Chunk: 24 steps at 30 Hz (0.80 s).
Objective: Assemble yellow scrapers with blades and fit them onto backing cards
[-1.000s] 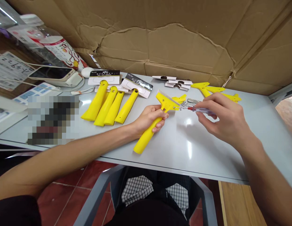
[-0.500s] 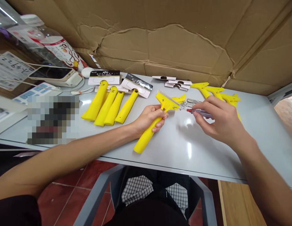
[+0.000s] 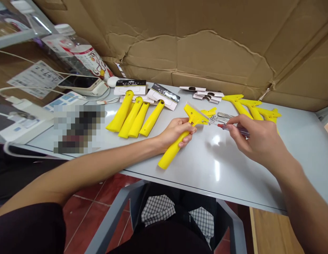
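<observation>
My left hand (image 3: 181, 134) is wrapped round a yellow scraper (image 3: 171, 152), its handle slanting down toward the table's front edge. In my right hand (image 3: 261, 141) is a screwdriver (image 3: 242, 130) with a clear handle and a red collar. The screwdriver's tip meets the scraper's head, at a small screw. Behind the shaft lies a heap of small screws (image 3: 212, 119), with some flat metal pieces (image 3: 224, 116) beside it. Another yellow scraper part (image 3: 209, 112) rests just behind the held head, partly hidden.
Several yellow handles (image 3: 152, 118) lie left of centre, near printed cards (image 3: 164, 96). More cards (image 3: 208, 96) are at the back. Yellow scraper heads (image 3: 237, 101) lie at right. Bottles (image 3: 84, 56), a phone (image 3: 78, 82) and a power strip (image 3: 23, 125) crowd the left. Cardboard (image 3: 193, 53) stands behind.
The whole view has swung left, so everything appears further right. Both hands keep their hold, and the screwdriver tip stays at the scraper's head.
</observation>
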Tool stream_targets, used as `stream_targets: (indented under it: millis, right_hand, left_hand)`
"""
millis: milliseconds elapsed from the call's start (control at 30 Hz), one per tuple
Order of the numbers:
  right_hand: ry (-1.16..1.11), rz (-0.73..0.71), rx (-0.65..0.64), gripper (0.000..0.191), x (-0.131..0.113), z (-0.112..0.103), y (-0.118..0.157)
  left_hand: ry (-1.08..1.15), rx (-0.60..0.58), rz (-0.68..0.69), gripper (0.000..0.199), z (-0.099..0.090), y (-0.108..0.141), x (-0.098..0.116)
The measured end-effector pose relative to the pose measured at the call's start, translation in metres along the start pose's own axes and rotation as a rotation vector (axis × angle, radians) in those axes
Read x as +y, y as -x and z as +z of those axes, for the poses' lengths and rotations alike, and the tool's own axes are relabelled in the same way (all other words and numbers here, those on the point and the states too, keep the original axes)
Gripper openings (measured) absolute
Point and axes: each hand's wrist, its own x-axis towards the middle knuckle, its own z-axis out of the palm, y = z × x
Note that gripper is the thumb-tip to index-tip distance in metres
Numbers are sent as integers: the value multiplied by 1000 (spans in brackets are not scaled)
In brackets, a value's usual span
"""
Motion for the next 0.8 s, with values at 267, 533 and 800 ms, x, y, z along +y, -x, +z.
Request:
stream_targets:
  millis: [267,533,800]
  right_hand:
    - [-98,-8,-4,16,1,0,4]
    - [-73,-161,76,21,5,-5,0]
    - [-61,-118,25,19,4,-2,1]
  left_hand:
    - [25,14,15,16,-1,1,-1]
    - [47,15,30,15,0,-1,-2]
    - [7,9,-2,14,2,1,1]
